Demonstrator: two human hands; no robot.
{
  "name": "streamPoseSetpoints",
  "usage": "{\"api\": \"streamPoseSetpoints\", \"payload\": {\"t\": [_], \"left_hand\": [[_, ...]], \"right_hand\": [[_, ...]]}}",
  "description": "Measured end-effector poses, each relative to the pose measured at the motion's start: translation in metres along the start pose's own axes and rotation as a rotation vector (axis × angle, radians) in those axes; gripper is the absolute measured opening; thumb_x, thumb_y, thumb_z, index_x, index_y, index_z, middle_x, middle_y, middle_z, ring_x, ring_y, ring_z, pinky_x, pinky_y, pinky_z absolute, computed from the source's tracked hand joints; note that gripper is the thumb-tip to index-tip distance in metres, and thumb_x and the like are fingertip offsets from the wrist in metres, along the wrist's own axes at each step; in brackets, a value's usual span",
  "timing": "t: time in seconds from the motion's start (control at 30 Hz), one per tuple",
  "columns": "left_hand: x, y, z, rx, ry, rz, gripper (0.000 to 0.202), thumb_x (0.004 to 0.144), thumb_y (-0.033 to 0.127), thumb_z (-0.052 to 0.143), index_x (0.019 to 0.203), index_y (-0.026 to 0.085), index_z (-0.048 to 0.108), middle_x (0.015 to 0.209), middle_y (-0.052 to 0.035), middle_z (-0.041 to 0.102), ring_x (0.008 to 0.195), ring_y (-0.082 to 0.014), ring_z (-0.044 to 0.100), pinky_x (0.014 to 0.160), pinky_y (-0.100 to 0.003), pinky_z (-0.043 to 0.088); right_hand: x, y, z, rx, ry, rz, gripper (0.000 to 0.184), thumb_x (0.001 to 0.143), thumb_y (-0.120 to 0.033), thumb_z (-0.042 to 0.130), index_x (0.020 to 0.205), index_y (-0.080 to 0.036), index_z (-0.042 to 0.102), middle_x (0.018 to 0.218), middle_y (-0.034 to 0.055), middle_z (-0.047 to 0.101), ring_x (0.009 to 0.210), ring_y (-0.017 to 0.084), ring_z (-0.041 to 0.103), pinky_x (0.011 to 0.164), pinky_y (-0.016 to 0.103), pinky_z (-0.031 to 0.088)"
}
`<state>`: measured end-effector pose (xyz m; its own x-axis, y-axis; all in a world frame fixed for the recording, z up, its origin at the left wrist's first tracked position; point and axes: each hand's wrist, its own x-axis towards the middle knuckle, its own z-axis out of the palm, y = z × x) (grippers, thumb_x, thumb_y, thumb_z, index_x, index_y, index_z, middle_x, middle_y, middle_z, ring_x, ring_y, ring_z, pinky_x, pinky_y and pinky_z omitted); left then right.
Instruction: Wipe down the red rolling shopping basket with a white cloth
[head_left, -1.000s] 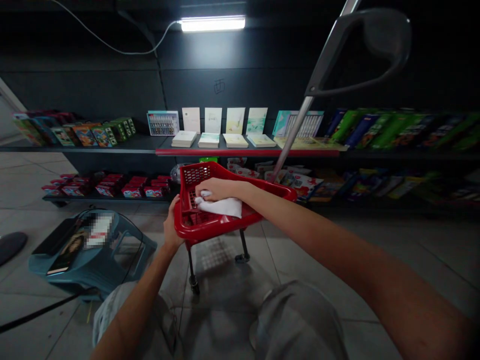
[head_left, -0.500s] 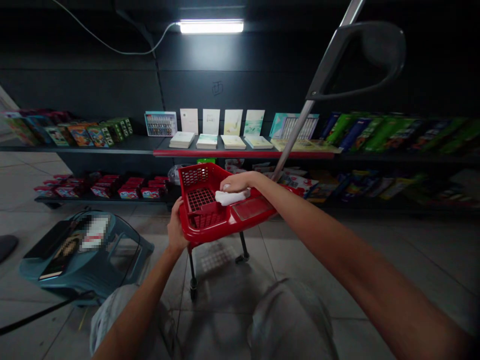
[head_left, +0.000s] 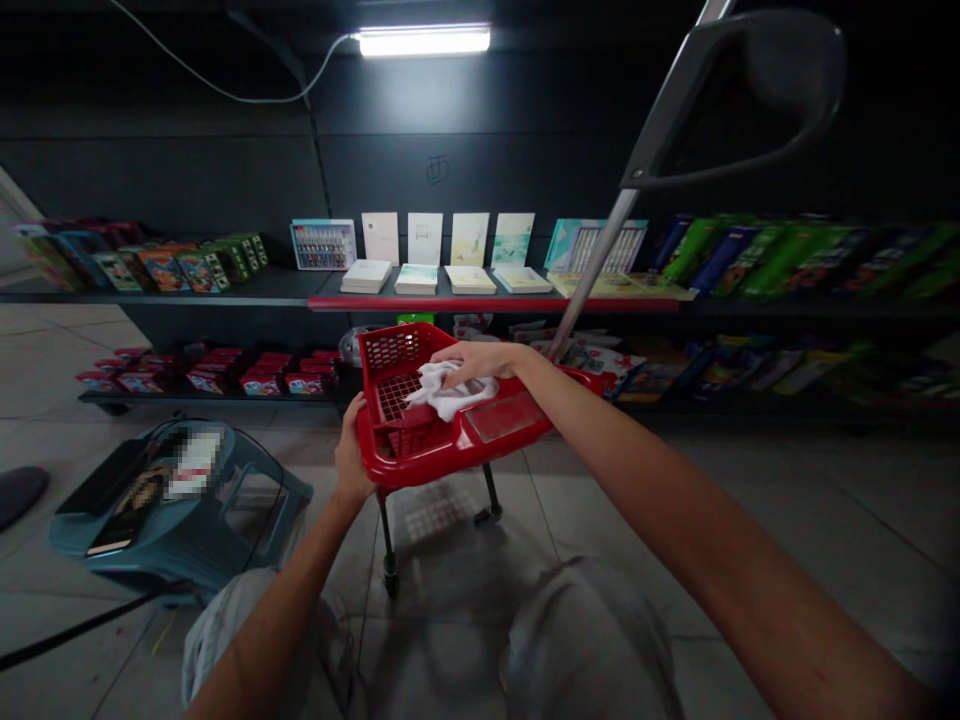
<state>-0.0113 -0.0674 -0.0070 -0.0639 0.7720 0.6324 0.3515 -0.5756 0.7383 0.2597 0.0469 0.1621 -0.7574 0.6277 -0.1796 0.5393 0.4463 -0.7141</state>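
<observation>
A red plastic shopping basket point(head_left: 420, 455) on thin black wheeled legs stands in front of me, tilted up towards me. My left hand point(head_left: 352, 450) grips its near left rim. My right hand point(head_left: 476, 365) presses a crumpled white cloth point(head_left: 446, 392) against the basket's inside, over the grid floor and near the far wall. The cloth's underside is hidden. A long grey pull handle point(head_left: 600, 260) with a dark loop grip point(head_left: 735, 100) rises from the basket's far right corner.
A teal plastic stool point(head_left: 247, 520) holds a dark flat object and a blurred patch. Black shelves point(head_left: 487, 305) carry boxes, cards and books. A black cable point(head_left: 75, 633) crosses the tiled floor point(head_left: 465, 620). My knees show below the basket.
The cloth moved right across the basket, then back left, and is now more bunched. My right hand moved with it. The basket turned slightly, showing its clear panel.
</observation>
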Motion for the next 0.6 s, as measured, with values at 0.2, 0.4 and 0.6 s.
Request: {"api": "streamPoseSetpoints", "payload": {"t": [0.2,0.4,0.6], "left_hand": [[0.0,0.0,-0.001,0.001,0.002,-0.01,0.083,0.082,0.053,0.076,0.154,0.031,0.04,0.166,-0.0101,0.04,0.146,-0.0349,0.051,0.12,-0.05,0.046],[0.0,0.0,-0.002,0.025,-0.014,0.013,0.087,0.081,0.052,0.078,0.155,0.028,0.039,0.165,-0.0124,0.041,0.144,-0.0338,0.053,0.12,-0.05,0.046],[-0.002,0.0,-0.002,0.044,-0.036,0.02,0.082,0.085,0.049,0.073,0.156,0.029,0.037,0.167,-0.0119,0.037,0.141,-0.0324,0.056,0.114,-0.046,0.051]], "right_hand": [[0.003,0.0,0.003,-0.094,-0.063,0.058,0.032,0.076,-0.029,0.072,0.105,-0.016,0.071,0.094,0.0021,0.073,0.079,0.015,0.062,0.068,0.023,0.045],[-0.004,0.01,-0.008,-0.566,0.069,0.507,0.027,0.084,-0.02,0.068,0.109,-0.018,0.078,0.116,0.013,0.076,0.102,0.027,0.072,0.087,0.035,0.053],[-0.01,0.005,-0.005,-0.744,0.215,0.852,0.045,0.088,-0.024,0.068,0.132,-0.013,0.071,0.139,0.0225,0.065,0.126,0.036,0.064,0.096,0.04,0.053]]}}
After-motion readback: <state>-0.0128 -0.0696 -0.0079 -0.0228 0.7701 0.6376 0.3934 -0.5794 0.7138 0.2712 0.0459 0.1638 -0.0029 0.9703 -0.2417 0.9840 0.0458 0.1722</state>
